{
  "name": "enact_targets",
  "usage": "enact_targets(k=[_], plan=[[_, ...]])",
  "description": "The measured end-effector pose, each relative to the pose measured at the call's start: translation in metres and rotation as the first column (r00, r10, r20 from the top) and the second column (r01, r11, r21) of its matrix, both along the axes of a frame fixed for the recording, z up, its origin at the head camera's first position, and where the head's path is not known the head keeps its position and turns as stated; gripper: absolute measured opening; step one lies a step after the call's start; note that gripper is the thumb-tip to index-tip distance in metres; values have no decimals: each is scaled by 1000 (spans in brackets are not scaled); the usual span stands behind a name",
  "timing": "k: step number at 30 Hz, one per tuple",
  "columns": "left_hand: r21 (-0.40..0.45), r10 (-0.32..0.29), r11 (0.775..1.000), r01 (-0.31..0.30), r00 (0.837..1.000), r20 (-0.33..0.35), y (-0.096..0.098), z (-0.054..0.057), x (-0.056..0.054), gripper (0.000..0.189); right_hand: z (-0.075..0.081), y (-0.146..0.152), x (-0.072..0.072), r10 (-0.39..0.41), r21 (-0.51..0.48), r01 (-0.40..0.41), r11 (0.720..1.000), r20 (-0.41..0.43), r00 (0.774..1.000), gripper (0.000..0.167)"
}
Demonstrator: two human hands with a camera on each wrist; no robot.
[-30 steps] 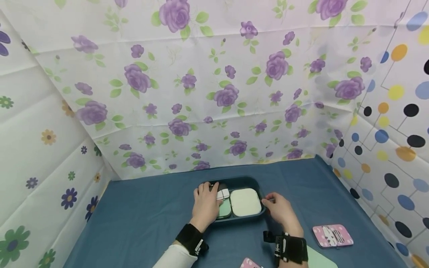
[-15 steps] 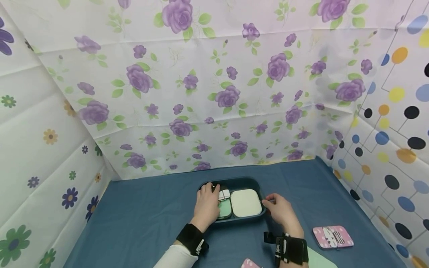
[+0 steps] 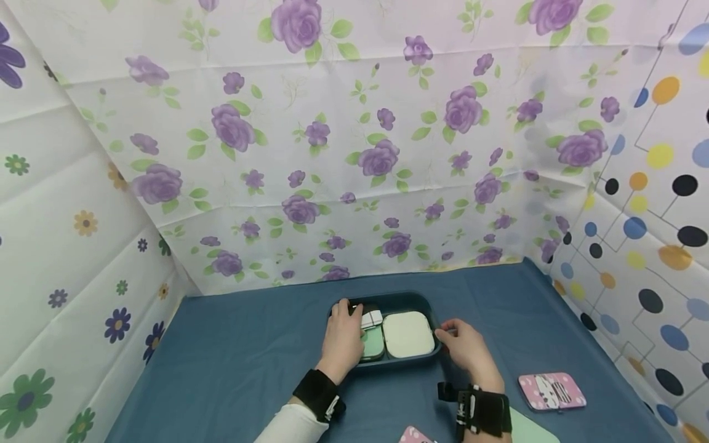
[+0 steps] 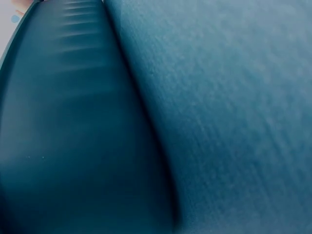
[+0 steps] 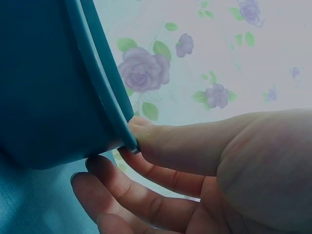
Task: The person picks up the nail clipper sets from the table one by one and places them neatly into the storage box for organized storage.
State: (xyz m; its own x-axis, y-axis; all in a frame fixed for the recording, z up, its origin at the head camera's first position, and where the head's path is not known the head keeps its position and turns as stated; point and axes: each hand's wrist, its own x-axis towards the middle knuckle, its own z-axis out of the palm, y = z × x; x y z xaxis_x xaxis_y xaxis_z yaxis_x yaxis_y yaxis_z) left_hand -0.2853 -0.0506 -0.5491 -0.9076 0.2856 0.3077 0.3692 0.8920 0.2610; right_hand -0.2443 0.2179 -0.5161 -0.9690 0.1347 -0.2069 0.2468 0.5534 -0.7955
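Note:
A dark blue lunch-box-like tray (image 3: 382,364) with rounded corners lies on the table. Inside it are a cream square lid or box (image 3: 408,334) on the right, a mint green piece (image 3: 373,343), a small white block with a dark line (image 3: 372,319) and a dark item (image 3: 372,307) behind that. My left hand (image 3: 341,341) reaches over the left side, fingertips down among these things; what lies under them is hidden. At the right end my right hand (image 3: 464,346) pinches the tray's rim (image 5: 105,87) between thumb and fingers. Only the tray's outer wall (image 4: 73,122) fills the left wrist view.
A pink case with a cartoon face (image 3: 551,391) lies to the right. Another pink piece (image 3: 414,435) shows at the bottom edge, and a pale green sheet-like piece (image 3: 532,429) lies partly behind the right wrist. Flower-printed cloth (image 3: 332,154) hangs behind the blue table (image 3: 238,363).
My left hand's fingers have drawn closer together and dip further into the tray at its back left. The right hand keeps its pinch on the rim.

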Motion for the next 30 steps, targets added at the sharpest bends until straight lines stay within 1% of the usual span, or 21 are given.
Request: enact_targets(k=[2,6,14,21,23,30], plan=[[10,2,1000,-2,1000,-3,0,-1,0,49,-1,1,0,-1,0,1,1000,1,1000,32],[-3,-1,1000,1,1000,-23,1,-2,0,48,-2,2,0,-1,0,1,1000,2,1000,33],[-16,-3,1000,3,1000,-30,2,0,-1,49,-5,4,0,-9,-3,9,1000,0,1000,32],[-9,5,1000,-5,1000,-4,0,-1,2,49,-4,2,1,-7,-5,7,1000,6,1000,33],[-7,6,1000,-6,1000,-5,-1,-1,1,49,-3,1,0,-7,-5,7,1000,8,1000,33],[2,-14,1000,14,1000,-8,-2,0,-1,49,-3,2,-2,-5,10,5,1000,8,1000,34]])
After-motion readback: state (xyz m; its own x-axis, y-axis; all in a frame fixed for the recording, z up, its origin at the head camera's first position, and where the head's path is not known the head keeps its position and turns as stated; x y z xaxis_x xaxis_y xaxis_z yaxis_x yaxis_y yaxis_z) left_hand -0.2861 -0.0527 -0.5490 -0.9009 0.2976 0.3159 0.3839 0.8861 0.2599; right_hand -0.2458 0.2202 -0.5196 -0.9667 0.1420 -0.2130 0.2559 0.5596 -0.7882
